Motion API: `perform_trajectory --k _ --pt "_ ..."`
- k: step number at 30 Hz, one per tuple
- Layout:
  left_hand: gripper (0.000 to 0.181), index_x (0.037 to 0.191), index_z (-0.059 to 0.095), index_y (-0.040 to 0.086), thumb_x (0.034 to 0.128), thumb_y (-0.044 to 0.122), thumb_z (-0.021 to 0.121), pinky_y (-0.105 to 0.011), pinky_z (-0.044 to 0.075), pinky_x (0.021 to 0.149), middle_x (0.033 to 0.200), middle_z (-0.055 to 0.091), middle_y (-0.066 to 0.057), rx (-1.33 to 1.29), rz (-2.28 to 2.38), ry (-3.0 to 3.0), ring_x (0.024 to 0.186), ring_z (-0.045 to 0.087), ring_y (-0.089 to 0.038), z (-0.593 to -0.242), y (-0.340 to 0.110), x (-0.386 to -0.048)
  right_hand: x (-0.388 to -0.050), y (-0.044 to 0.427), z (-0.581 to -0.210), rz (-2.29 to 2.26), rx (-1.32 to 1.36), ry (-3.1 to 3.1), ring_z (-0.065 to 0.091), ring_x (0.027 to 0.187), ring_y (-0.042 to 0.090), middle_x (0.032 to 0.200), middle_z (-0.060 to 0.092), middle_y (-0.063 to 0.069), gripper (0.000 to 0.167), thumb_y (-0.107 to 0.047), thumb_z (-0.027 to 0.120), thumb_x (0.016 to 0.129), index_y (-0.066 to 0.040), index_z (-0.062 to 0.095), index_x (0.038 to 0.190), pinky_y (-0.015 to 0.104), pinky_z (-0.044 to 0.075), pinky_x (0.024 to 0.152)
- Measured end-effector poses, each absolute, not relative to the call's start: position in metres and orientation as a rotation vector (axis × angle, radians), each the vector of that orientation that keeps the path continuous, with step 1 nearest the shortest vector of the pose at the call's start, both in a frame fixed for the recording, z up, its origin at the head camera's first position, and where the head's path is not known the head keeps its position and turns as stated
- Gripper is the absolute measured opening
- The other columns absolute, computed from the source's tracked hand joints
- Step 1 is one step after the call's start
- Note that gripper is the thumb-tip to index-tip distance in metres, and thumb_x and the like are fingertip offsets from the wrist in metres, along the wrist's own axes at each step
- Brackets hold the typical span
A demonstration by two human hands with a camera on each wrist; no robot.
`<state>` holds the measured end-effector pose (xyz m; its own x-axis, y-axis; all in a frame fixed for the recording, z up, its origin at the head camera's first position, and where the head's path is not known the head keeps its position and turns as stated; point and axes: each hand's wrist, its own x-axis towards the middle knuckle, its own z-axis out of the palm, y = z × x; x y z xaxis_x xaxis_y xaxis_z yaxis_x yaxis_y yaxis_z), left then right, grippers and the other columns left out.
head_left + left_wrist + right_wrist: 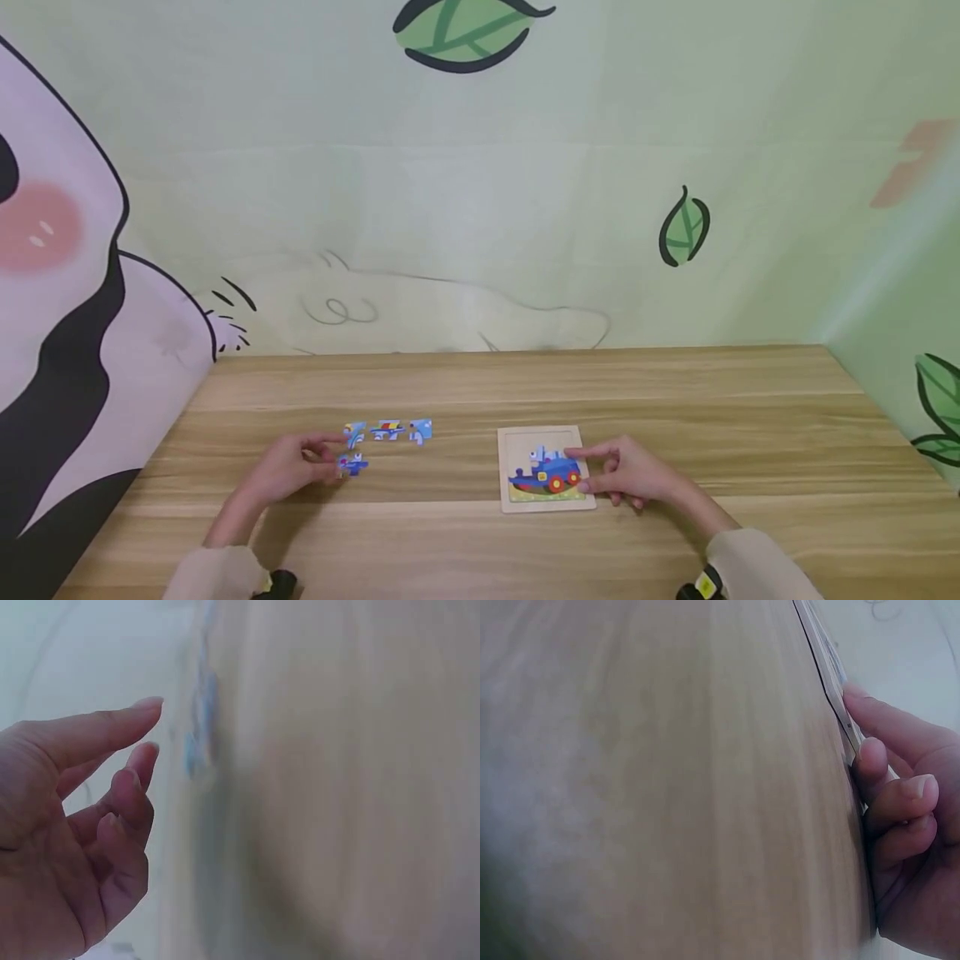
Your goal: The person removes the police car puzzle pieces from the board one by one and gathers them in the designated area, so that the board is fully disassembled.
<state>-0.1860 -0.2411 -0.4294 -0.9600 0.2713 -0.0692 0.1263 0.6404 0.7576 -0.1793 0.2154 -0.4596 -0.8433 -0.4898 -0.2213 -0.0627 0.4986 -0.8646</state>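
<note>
A square wooden puzzle board [513, 437] lies flat on the table with a blue train picture with red wheels, partly filled in. My right hand [637, 471] rests at its right side, forefinger and thumb extended onto the board. In the right wrist view, the other fingers [904, 799] bend beside the board's edge. My left hand [288, 467] is by the loose pieces, thumb and forefinger apart; in the left wrist view nothing shows between them. Nearest to it are a blue piece [352, 464] and a light-blue piece [354, 433].
A multicoloured piece [387, 430] and another light-blue piece [422, 430] lie in the back row, left of the board. The wooden table [420, 550] ends at a printed cloth backdrop [480, 217] with leaves and a panda-like figure.
</note>
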Motion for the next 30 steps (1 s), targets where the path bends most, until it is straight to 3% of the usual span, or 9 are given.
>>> perform_trajectory --k 9,20,30 --pt "0.039 0.111 0.062 -0.002 0.0749 0.01 0.073 -0.02 0.038 0.049 0.081 0.058 -0.006 0.55 1.326 2.637 0.059 0.049 -0.012 -0.413 -0.172 -0.188 -0.179 0.214 -0.459 -1.299 -0.454 2.314 0.035 0.035 0.004 0.047 0.045 -0.003 0.055 -0.03 0.072 0.076 -0.013 0.055 0.126 0.017 0.032 0.033" --pt "0.036 0.109 0.062 0.001 0.0753 0.008 0.072 -0.022 0.044 0.054 0.08 0.058 -0.002 0.694 1.297 2.515 0.064 0.053 -0.012 -0.422 -0.082 -0.192 -0.178 0.215 -0.458 -1.325 -0.437 2.292 0.035 0.033 0.003 0.047 0.044 -0.003 0.06 -0.03 0.072 0.076 -0.01 0.052 0.128 0.017 0.032 0.033" --pt "0.039 0.107 0.063 0.006 0.0717 0.017 0.076 -0.024 0.041 0.061 0.08 0.06 0.0 0.699 1.055 2.522 0.069 0.052 -0.011 -0.434 -0.033 -0.194 -0.178 0.218 -0.459 -1.341 -0.386 2.297 0.036 0.032 0.003 0.048 0.047 -0.001 0.067 -0.03 0.074 0.074 -0.01 0.047 0.133 0.018 0.034 0.034"
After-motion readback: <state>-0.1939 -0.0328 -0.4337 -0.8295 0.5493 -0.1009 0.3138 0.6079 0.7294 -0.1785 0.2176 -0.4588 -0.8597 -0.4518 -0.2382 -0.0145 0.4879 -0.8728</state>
